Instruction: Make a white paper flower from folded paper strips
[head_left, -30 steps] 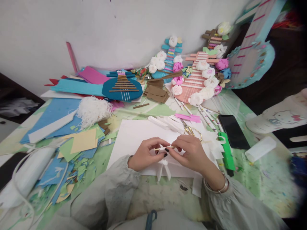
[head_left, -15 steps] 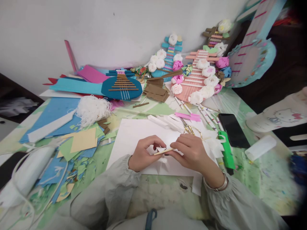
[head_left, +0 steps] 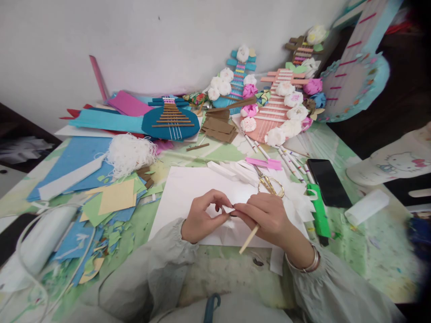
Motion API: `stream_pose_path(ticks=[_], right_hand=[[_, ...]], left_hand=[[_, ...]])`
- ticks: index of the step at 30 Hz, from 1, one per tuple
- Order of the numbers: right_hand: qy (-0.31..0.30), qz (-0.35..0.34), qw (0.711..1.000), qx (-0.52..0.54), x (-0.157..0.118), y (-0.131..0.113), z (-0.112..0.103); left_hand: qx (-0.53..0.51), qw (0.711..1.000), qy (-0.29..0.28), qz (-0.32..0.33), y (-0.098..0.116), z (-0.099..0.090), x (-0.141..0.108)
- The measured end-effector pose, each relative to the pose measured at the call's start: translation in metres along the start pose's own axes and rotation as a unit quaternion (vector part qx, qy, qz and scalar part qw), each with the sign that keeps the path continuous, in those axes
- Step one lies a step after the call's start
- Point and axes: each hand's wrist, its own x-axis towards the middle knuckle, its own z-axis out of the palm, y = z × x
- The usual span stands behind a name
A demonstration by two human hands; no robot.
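My left hand [head_left: 206, 217] pinches a small white paper piece [head_left: 228, 209] between thumb and fingertips. Its other side is touched by the fingertips of my right hand [head_left: 266, 217], which also holds a thin pale stick [head_left: 249, 238] under its fingers. The stick slants down and to the left, away from the paper piece. Both hands are above a large white sheet [head_left: 182, 188]. Gold-handled scissors [head_left: 269, 185] lie just beyond my right hand, beside folded white paper strips [head_left: 232, 172].
On the left are white string [head_left: 131, 154] and paper scraps [head_left: 117, 197]. Paper instruments [head_left: 171, 121] stand or lie along the wall. To the right are a green object [head_left: 318, 211], a phone [head_left: 328, 181], a white roll [head_left: 367, 207] and a cup [head_left: 390, 161].
The pale stick has swung away from the white paper piece and now points down from my right hand. My right hand's fingertips have come to the paper piece.
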Motion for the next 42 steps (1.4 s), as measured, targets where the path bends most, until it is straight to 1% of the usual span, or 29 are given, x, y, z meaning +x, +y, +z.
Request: stream_pose_path(ticks=[3, 8, 12, 17, 21, 25, 31, 39, 42], right_hand=[[-0.001, 0.007, 1.000, 0.006, 0.000, -0.001, 0.000], [-0.037, 0.030, 0.998, 0.033, 0.002, -0.002, -0.002], [-0.061, 0.032, 0.997, 0.044, 0.003, -0.003, -0.004], [-0.089, 0.013, 0.995, 0.039, 0.005, -0.005, -0.007], [-0.106, 0.011, 0.993, 0.040, 0.007, -0.005, -0.009], [-0.096, 0.036, 0.994, 0.046, 0.006, -0.004, -0.010], [-0.101, 0.045, 0.992, 0.061, 0.002, -0.003, -0.008], [-0.083, 0.055, 0.991, 0.083, 0.004, -0.004, -0.006], [-0.079, 0.059, 0.991, 0.089, 0.004, -0.006, -0.004]], left_hand=[[0.012, 1.000, 0.005, 0.013, 0.000, 0.001, -0.002], [0.045, 0.998, 0.016, 0.049, 0.002, 0.001, -0.003], [0.080, 0.994, 0.006, 0.070, 0.004, -0.001, -0.002], [0.110, 0.991, -0.016, 0.072, 0.004, 0.000, -0.003], [0.134, 0.986, -0.032, 0.090, 0.004, 0.001, -0.004], [0.156, 0.982, -0.020, 0.106, 0.005, 0.002, -0.005], [0.162, 0.980, -0.011, 0.118, 0.005, 0.002, -0.006], [0.154, 0.979, 0.004, 0.131, 0.003, 0.003, -0.006], [0.152, 0.977, 0.005, 0.146, 0.001, 0.004, -0.006]])
